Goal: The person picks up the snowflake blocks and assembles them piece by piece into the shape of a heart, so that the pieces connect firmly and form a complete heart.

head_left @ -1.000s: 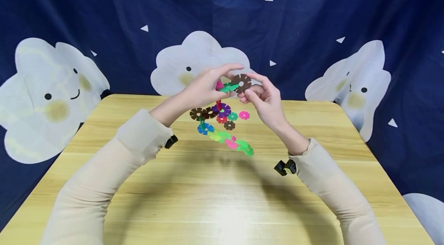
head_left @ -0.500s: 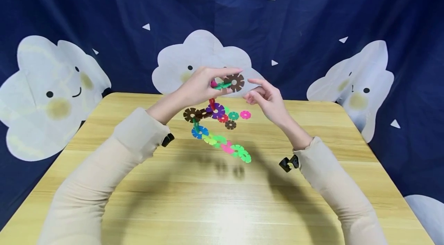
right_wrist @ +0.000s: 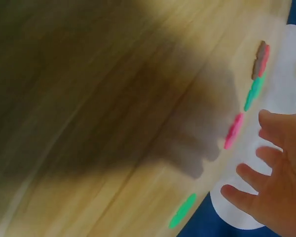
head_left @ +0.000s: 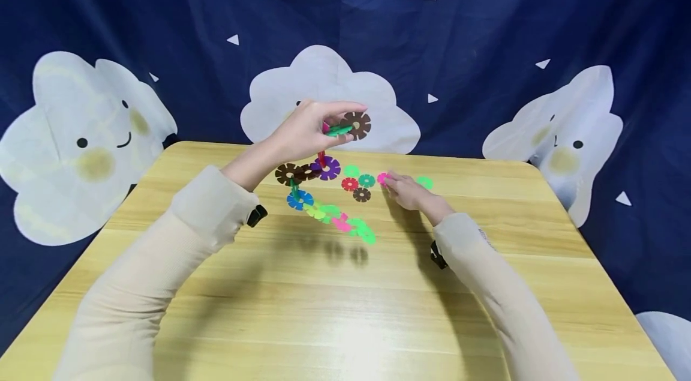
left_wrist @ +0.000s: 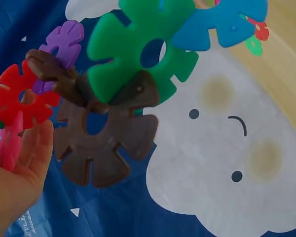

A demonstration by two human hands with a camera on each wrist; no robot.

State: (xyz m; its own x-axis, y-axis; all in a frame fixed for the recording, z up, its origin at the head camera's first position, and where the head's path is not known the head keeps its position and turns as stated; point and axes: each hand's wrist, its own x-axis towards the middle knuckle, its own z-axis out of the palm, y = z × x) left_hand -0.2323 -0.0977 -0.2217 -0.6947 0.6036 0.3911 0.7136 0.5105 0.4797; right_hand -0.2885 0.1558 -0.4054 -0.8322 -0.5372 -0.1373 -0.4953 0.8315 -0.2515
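My left hand (head_left: 308, 132) holds up a chain of interlocked, notched plastic discs at its upper end. A brown disc (head_left: 357, 126) and a green one stick out between thumb and fingers. Below, the chain hangs through a purple disc (head_left: 326, 168) and a blue disc (head_left: 299, 200) to light green discs (head_left: 364, 232). In the left wrist view a large brown disc (left_wrist: 106, 143) and a green disc (left_wrist: 143, 49) fill the foreground. My right hand (head_left: 408, 192) is low over the table, fingertips right at a loose pink disc (head_left: 383, 179). In the right wrist view its fingers are spread.
Loose discs lie at the table's back: red (head_left: 349, 184), teal (head_left: 366, 180), brown (head_left: 361, 194) and light green (head_left: 351, 171). Another light green disc (head_left: 424, 182) lies beyond the right hand. Behind the wooden table (head_left: 324, 321) hangs a blue cloud-print curtain (head_left: 486, 9).
My right hand let go of the brown disc on the chain, then moved down to the loose pink disc. The left hand moved slightly left with the chain.
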